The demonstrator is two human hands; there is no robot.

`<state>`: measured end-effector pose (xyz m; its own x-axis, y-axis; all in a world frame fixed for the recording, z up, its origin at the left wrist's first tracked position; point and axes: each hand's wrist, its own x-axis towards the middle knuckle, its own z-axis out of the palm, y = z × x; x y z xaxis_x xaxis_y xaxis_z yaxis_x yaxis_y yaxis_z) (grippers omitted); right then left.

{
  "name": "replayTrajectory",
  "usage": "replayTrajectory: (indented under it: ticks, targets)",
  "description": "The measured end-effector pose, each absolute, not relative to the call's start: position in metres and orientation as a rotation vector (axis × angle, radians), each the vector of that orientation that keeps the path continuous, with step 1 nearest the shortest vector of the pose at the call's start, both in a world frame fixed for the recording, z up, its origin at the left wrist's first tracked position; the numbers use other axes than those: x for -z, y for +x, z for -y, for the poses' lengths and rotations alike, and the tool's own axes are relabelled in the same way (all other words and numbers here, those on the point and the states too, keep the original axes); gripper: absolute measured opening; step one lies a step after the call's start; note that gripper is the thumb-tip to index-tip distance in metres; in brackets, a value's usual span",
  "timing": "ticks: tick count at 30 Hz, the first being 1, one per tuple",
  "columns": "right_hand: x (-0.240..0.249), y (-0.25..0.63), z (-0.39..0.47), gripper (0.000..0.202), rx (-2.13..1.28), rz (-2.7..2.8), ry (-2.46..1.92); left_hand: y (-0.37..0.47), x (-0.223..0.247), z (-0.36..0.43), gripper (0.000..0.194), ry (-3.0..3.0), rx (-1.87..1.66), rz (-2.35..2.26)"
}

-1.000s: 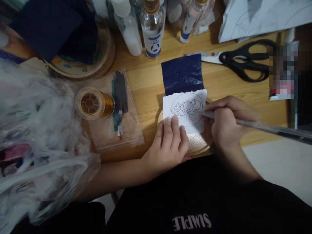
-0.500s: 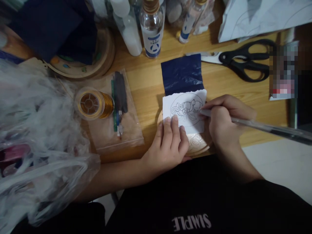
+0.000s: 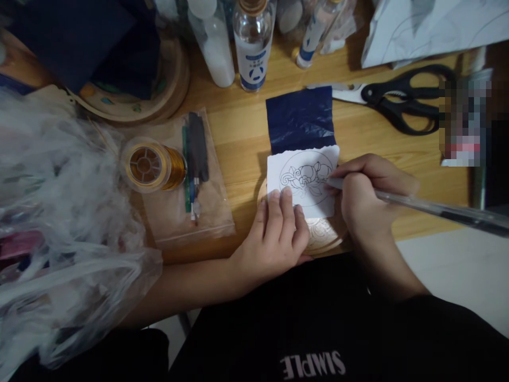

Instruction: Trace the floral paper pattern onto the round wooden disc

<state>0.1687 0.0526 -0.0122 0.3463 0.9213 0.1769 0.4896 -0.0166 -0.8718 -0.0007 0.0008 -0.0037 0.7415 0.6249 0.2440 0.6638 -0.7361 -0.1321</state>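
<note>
A small white paper (image 3: 274,170) with a torn top edge bears a flower drawing inside a circle. It lies over a round wooden disc (image 3: 318,233), whose lower part shows carved or drawn lines. My left hand (image 3: 274,239) presses its bent fingertips on the paper's lower left, with the thumb near the disc's lower edge. A clear-barrelled pen (image 3: 421,204) is pinched in my right hand (image 3: 369,196), its tip touching or just above the drawing's right side. Dark blue carbon paper (image 3: 300,119) sticks out above the white sheet.
Black-handled scissors (image 3: 397,95) lie at the upper right. Bottles, including a labelled one (image 3: 253,53), stand at the back. To the left are a spool of golden thread or wire (image 3: 155,167), a clear bag with brushes (image 3: 214,207) and a crumpled plastic bag (image 3: 79,212).
The view has shifted slightly. Both hands keep nearly the same place on the paper, and the pen tip shows hardly any movement.
</note>
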Motion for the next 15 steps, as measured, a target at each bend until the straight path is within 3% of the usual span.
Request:
replayTrajectory:
  ticks: [15]
  targets:
    - [0.0112, 0.1719, -0.0532, 0.029, -0.587, 1.346, -1.625, -0.0007, 0.0028, -0.0012, 0.077, -2.725, 0.252, 1.009]
